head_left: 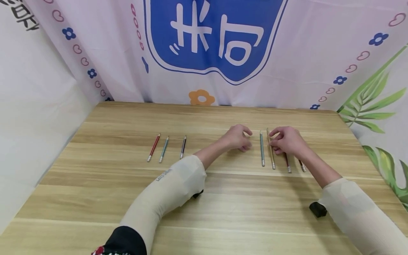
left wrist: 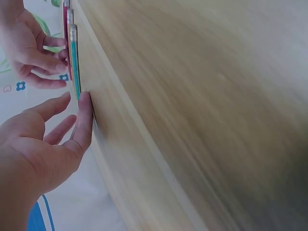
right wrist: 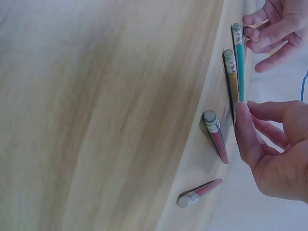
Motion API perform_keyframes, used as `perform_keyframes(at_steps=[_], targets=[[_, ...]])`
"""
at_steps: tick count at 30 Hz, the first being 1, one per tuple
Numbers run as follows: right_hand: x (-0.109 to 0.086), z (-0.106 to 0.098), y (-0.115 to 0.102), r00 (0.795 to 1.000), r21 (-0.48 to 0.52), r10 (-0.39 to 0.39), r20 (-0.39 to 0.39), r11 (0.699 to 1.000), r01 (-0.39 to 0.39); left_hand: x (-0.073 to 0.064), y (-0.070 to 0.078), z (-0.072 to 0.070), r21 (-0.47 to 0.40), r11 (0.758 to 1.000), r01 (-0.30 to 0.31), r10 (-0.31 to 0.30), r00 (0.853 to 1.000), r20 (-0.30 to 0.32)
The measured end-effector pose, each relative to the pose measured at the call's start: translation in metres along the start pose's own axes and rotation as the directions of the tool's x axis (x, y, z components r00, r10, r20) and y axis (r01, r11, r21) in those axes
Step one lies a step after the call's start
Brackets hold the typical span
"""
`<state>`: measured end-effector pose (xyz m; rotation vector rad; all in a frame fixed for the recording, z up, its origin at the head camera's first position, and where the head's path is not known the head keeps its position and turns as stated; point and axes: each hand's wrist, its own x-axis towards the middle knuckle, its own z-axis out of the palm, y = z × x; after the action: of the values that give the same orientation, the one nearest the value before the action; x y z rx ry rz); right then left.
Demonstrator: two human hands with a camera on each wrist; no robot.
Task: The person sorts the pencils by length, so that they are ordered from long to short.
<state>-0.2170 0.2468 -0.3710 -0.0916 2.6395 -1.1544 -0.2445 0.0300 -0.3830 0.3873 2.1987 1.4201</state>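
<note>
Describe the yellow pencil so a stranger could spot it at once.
On the wooden table, look to the right hand. The yellow pencil lies beside it, between a teal pencil and a red pencil; no other pencil in view is yellow.

tabletop (head_left: 242, 216): smooth wood-grain | pencil ferrules (right wrist: 213, 126): shiny metal | backdrop (head_left: 318, 46): creased cloth

Head view: the dark red pencil (head_left: 288, 165), below the right fingers (head_left: 276, 131), has its upper part hidden; a pencil (head_left: 302, 166) farther right is mostly concealed. Lettering (head_left: 164, 175) on the sleeve (head_left: 178, 185) behind the left fingers (head_left: 247, 130) is too small to read. Right wrist view: the teal pencil (right wrist: 240, 62) loses its far end behind the right fingers.
</note>
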Motion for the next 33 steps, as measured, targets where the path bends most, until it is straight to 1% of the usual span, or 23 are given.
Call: perform_keyframes(at_steps=[4, 11, 14, 19, 25, 33], targets=[[-0.001, 0.000, -0.002, 1.000, 0.008, -0.008, 0.001, 1.000, 0.008, -0.006, -0.003, -0.011, 0.029, 1.000, -0.011, 0.010, 1.000, 0.029], [-0.002, 0.001, -0.004, 0.999, -0.012, -0.049, 0.004, 0.999, 0.049, -0.015, -0.006, -0.026, 0.083, 0.996, -0.020, 0.017, 0.999, 0.047], [-0.002, 0.002, -0.004, 0.998, -0.019, -0.065, 0.007, 0.998, 0.065, -0.017, -0.008, -0.030, 0.095, 0.995, -0.016, 0.012, 0.999, 0.041], [-0.003, 0.003, -0.006, 0.998, -0.022, -0.069, 0.013, 0.997, 0.070, -0.024, -0.011, -0.035, 0.112, 0.994, -0.014, 0.011, 1.000, 0.027], [-0.005, 0.005, -0.008, 0.997, -0.009, -0.077, 0.027, 0.997, 0.077, -0.035, -0.014, -0.043, 0.120, 0.993, -0.017, 0.016, 1.000, 0.012], [-0.006, 0.008, -0.011, 0.995, 0.015, -0.091, 0.030, 0.996, 0.090, -0.047, -0.019, -0.057, 0.165, 0.986, -0.008, 0.010, 1.000, -0.011]])
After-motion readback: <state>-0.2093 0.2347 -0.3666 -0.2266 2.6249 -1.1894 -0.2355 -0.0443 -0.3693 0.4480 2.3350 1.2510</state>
